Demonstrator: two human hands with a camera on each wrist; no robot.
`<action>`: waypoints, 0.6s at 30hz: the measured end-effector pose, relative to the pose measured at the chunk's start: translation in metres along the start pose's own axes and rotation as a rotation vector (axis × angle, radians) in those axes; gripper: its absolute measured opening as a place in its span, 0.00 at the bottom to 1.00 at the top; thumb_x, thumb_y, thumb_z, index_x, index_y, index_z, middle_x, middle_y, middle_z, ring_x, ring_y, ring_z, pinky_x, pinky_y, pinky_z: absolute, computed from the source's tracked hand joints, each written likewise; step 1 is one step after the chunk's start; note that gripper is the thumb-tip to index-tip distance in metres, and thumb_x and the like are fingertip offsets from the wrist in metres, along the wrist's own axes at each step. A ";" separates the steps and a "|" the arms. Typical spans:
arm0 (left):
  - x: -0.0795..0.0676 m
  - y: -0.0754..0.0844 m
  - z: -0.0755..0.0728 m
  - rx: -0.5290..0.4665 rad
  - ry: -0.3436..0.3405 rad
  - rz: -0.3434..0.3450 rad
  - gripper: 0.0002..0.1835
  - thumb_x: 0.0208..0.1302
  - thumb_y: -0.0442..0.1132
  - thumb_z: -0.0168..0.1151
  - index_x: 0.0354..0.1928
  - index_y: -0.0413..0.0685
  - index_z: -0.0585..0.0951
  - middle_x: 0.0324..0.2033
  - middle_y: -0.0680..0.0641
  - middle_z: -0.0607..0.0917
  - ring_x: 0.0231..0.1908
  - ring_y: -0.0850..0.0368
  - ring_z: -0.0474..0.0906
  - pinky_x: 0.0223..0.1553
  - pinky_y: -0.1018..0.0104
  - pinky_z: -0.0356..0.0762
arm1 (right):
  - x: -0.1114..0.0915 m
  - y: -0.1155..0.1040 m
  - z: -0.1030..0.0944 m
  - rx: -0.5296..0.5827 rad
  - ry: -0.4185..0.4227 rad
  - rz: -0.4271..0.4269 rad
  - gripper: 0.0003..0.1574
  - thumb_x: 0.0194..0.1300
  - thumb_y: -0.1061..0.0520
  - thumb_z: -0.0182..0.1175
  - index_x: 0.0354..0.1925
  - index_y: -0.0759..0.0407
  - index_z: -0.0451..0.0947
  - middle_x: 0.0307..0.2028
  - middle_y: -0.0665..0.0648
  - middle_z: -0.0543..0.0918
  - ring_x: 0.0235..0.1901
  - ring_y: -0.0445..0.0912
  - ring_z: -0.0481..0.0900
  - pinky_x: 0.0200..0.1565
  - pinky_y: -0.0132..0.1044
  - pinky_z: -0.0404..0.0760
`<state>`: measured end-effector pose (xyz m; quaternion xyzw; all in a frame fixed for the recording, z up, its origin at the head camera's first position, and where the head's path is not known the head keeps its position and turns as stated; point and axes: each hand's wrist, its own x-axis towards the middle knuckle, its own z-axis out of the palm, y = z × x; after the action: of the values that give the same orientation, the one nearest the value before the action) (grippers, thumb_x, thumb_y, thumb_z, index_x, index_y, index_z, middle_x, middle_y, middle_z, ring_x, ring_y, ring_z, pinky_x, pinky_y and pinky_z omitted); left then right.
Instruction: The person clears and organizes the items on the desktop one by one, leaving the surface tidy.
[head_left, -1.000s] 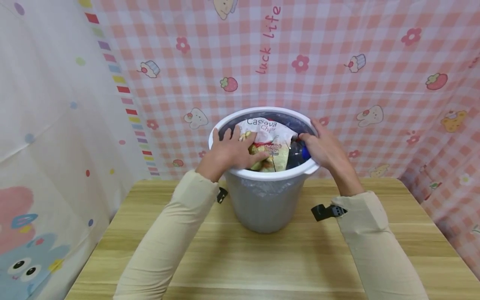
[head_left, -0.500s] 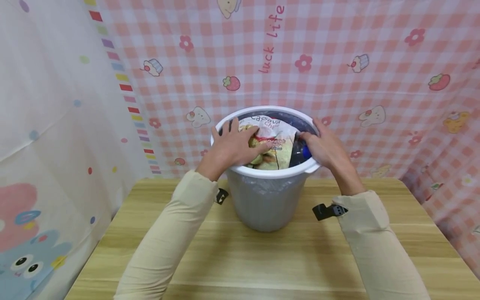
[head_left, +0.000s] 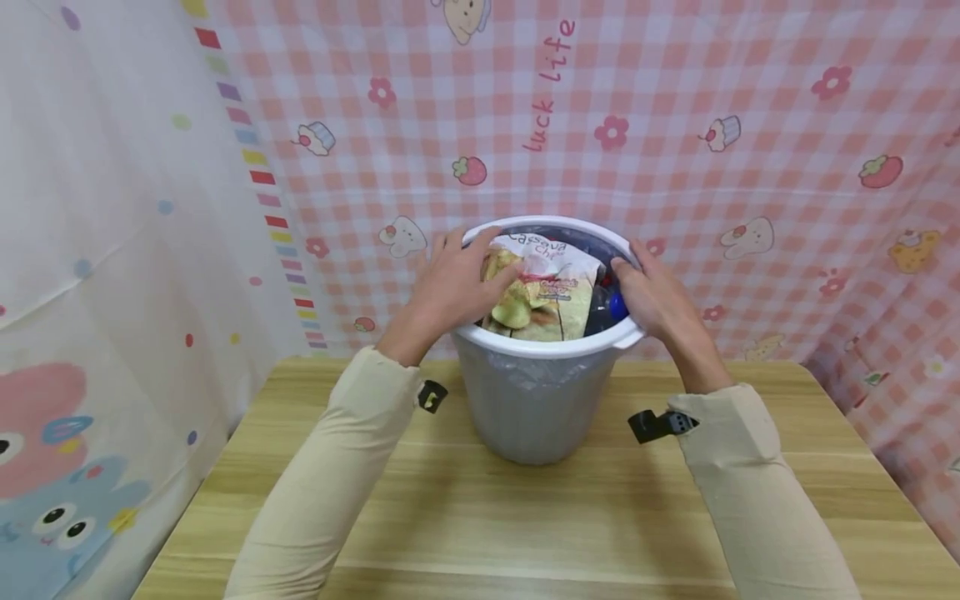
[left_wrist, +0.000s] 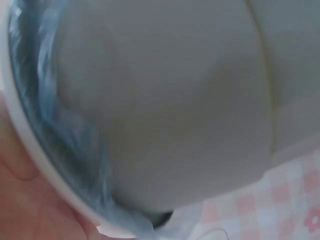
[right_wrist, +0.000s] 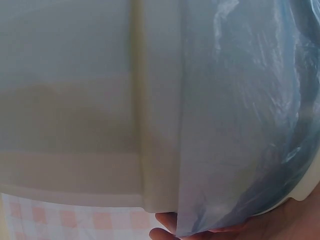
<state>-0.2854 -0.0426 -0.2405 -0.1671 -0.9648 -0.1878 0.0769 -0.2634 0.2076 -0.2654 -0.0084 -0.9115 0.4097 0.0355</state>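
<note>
A grey trash bin (head_left: 536,408) with a white rim ring (head_left: 551,347) stands on the wooden table, lined with a clear bluish plastic bag (right_wrist: 225,110). Inside it lies a Cassava Chips bag (head_left: 566,287), beside a dark bottle with a blue cap (head_left: 618,305). My left hand (head_left: 457,287) lies over the rim's left side, fingers fairly straight and thumb reaching over the chips bag. On the right side my right hand (head_left: 660,296) grips the rim, thumb inside. Its fingertips (right_wrist: 162,233) show at the bin's outer wall in the right wrist view.
The wooden table (head_left: 517,533) extends in front of the bin. A pink checked cloth (head_left: 660,192) hangs close behind it, and a white printed cloth (head_left: 112,250) hangs at the left. Black straps (head_left: 651,426) stick out from the sleeves.
My left hand has shifted from over the chips bag toward the rim's left side, uncovering more of the bag. My right hand keeps its grip on the rim. The view has turned slightly left.
</note>
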 end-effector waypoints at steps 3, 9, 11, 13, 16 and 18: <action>-0.002 -0.009 -0.003 -0.015 0.045 -0.005 0.37 0.70 0.66 0.46 0.76 0.62 0.57 0.75 0.40 0.57 0.74 0.41 0.50 0.70 0.37 0.48 | 0.000 0.000 0.001 -0.001 -0.001 -0.003 0.41 0.77 0.38 0.32 0.79 0.45 0.34 0.77 0.67 0.48 0.71 0.67 0.54 0.70 0.64 0.47; -0.009 -0.027 -0.009 -0.069 0.113 -0.014 0.36 0.70 0.63 0.48 0.76 0.59 0.60 0.74 0.40 0.60 0.73 0.41 0.54 0.70 0.41 0.54 | 0.000 0.001 0.001 -0.009 0.011 -0.002 0.41 0.77 0.37 0.32 0.79 0.45 0.35 0.76 0.67 0.50 0.70 0.66 0.56 0.70 0.64 0.49; -0.012 -0.035 -0.010 -0.087 0.144 -0.018 0.35 0.70 0.63 0.49 0.75 0.58 0.61 0.72 0.41 0.62 0.72 0.42 0.56 0.69 0.42 0.55 | 0.000 0.001 0.002 -0.010 0.013 -0.002 0.41 0.77 0.37 0.32 0.79 0.45 0.36 0.76 0.68 0.51 0.69 0.66 0.58 0.69 0.64 0.50; -0.015 -0.044 -0.010 -0.110 0.167 -0.032 0.35 0.70 0.62 0.49 0.75 0.57 0.61 0.72 0.40 0.63 0.72 0.42 0.57 0.69 0.42 0.55 | 0.000 0.001 0.002 -0.011 0.013 -0.003 0.41 0.77 0.36 0.32 0.79 0.45 0.35 0.76 0.68 0.51 0.69 0.67 0.58 0.69 0.64 0.50; -0.020 -0.057 -0.010 -0.149 0.189 -0.058 0.35 0.70 0.60 0.50 0.74 0.55 0.62 0.72 0.38 0.62 0.72 0.40 0.56 0.69 0.40 0.55 | 0.000 0.000 0.002 -0.011 0.016 -0.006 0.41 0.77 0.36 0.32 0.79 0.45 0.35 0.76 0.68 0.51 0.70 0.67 0.57 0.69 0.64 0.49; -0.023 -0.067 -0.010 -0.172 0.194 -0.081 0.35 0.70 0.60 0.51 0.75 0.54 0.62 0.73 0.38 0.59 0.73 0.39 0.54 0.68 0.37 0.55 | 0.000 0.000 0.002 -0.012 0.017 -0.007 0.42 0.76 0.36 0.32 0.79 0.46 0.35 0.76 0.68 0.50 0.71 0.67 0.55 0.70 0.64 0.48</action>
<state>-0.2863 -0.1115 -0.2585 -0.1152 -0.9391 -0.2880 0.1476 -0.2639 0.2061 -0.2672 -0.0091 -0.9136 0.4040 0.0446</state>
